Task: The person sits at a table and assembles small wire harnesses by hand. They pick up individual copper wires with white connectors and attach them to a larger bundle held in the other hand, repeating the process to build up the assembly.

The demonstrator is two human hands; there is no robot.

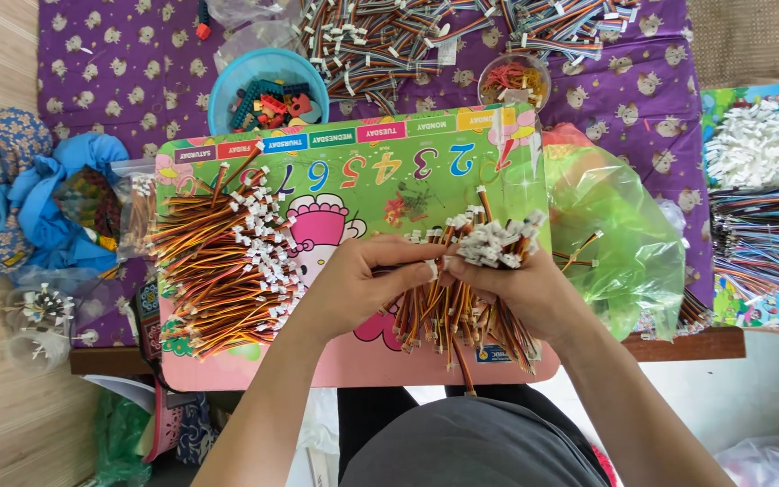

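Note:
My right hand [534,293] grips a thick bundle of short red, yellow and brown wires [462,311] with white plug connectors [496,242] at the top, held upright over a colourful children's board [362,171]. My left hand [358,284] pinches one connector at the left edge of that bundle with thumb and fingers. A large loose pile of the same wires [218,266] lies on the left part of the board, its connectors pointing right.
A green plastic bag [610,234] lies right of the board. A blue bowl with small parts [268,90], a small cup [514,81] and more wire heaps [380,41] lie on the purple cloth behind. White connectors and cables [755,194] lie far right; blue cloth [33,203] lies left.

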